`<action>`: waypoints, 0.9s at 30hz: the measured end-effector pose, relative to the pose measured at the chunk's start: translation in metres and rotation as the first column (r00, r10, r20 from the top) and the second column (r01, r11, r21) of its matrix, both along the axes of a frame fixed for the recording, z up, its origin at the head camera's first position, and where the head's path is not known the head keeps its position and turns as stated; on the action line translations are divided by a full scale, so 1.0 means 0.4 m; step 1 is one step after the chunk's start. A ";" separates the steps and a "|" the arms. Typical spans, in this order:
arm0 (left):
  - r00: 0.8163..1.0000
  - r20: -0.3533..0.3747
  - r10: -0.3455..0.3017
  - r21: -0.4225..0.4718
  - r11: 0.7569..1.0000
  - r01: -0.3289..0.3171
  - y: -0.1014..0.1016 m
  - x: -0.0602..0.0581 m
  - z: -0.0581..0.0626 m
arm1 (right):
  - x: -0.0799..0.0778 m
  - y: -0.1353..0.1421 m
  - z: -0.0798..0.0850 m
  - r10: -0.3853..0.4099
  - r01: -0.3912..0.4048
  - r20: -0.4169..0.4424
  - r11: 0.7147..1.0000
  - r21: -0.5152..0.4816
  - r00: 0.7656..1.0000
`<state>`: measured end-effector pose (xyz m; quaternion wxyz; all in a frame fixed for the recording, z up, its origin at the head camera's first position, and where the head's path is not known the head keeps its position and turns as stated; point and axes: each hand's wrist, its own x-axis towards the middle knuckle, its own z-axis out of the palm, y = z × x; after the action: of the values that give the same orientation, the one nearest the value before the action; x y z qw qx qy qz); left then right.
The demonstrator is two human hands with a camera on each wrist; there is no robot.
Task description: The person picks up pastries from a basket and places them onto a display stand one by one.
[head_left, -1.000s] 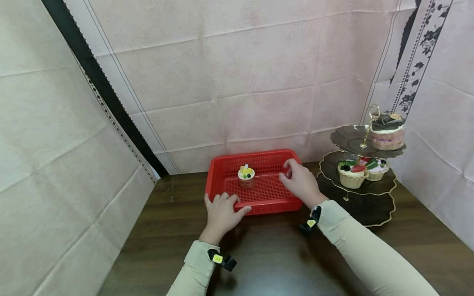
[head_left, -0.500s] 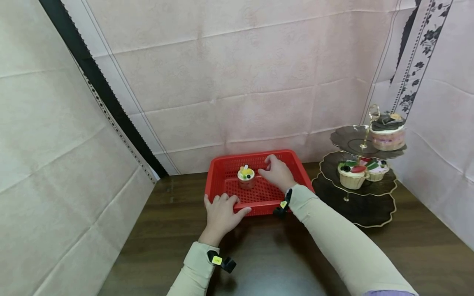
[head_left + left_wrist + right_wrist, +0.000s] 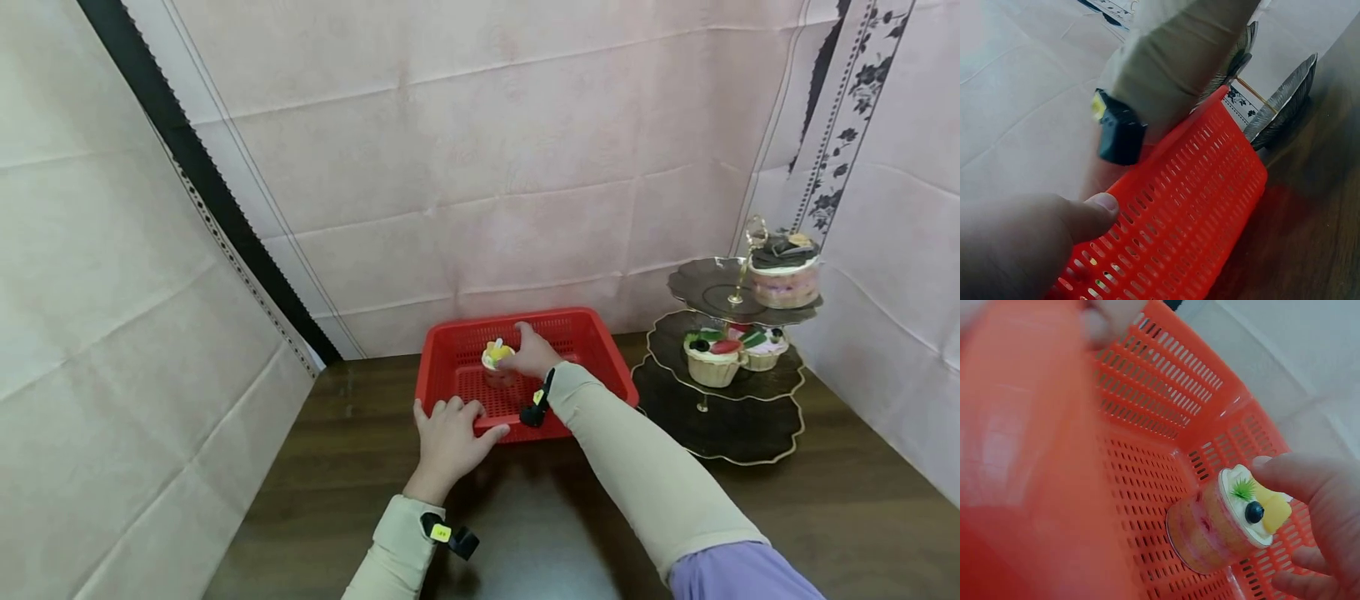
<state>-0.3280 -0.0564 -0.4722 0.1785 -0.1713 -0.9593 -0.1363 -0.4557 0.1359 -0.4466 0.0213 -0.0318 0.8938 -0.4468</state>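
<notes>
Right hand (image 3: 531,358) has its fingers curled around the cake cup (image 3: 1222,520), not yet lifted from the floor of the red basket (image 3: 600,354), left hand (image 3: 450,433) grips the basket's near rim; tiered stand (image 3: 738,375) beside the basket already carries three cakes.

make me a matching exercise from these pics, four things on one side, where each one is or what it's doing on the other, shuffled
1. left hand
2. right hand
3. dessert cup
4. pink layered cake

a. top tier of the tiered stand
b. standing inside the red basket
c. grips the basket's near rim
d. fingers closing round the dessert cup

Pairs: 1-c, 2-d, 3-b, 4-a
</notes>
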 end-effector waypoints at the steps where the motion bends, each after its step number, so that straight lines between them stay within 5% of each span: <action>1: 1.000 -0.006 0.001 -0.003 1.000 -0.001 -0.001 0.000 0.001 | -0.004 -0.005 0.000 0.000 0.000 0.009 1.000 -0.006 1.000; 17: 1.000 -0.001 0.018 -0.025 1.000 -0.018 0.005 0.008 0.004 | -0.074 -0.034 -0.044 0.072 -0.057 0.123 0.991 -0.124 0.990; 27: 1.000 -0.004 0.026 -0.034 0.999 -0.026 0.005 0.007 0.004 | -0.078 -0.051 -0.042 0.099 -0.097 0.165 0.995 -0.023 0.981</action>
<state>-0.3253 -0.0543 -0.4706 0.1788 -0.1622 -0.9633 -0.1173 -0.4868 0.1157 -0.4636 0.1176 -0.0386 0.8828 -0.4531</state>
